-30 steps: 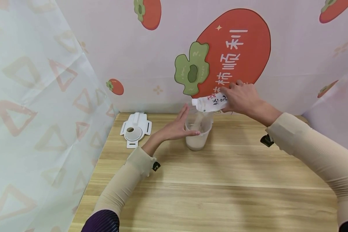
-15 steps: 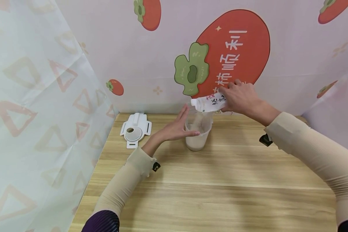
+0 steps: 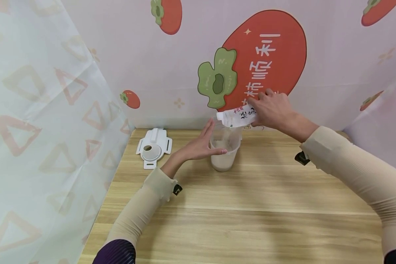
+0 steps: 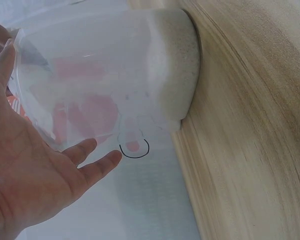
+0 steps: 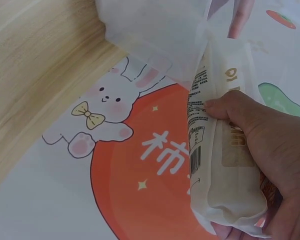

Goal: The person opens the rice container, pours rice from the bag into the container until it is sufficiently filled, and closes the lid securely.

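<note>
A clear plastic container [image 3: 223,161] stands on the wooden table, its lower part filled with a pale, grainy substance. My left hand [image 3: 201,146] is spread at its rim, thumb on the near side and fingers on the left. The left wrist view shows the fingers of this left hand [image 4: 35,170] mostly straight against the container [image 4: 105,75]. Above the opening, my right hand [image 3: 273,110] grips a white printed bag [image 3: 239,116], tilted with its mouth to the left. A faint pale stream falls from it. In the right wrist view, the thumb presses the bag [image 5: 220,175].
A flat white plastic piece [image 3: 154,141] with slotted tabs and a round, holed dome lies at the table's left back. A printed wall sheet [image 3: 171,73] rises directly behind the container. The wooden table [image 3: 237,220] stretches toward me.
Both hands and the bag stay almost where they were. The pale stream below the bag's mouth looks thinner than a second ago.
</note>
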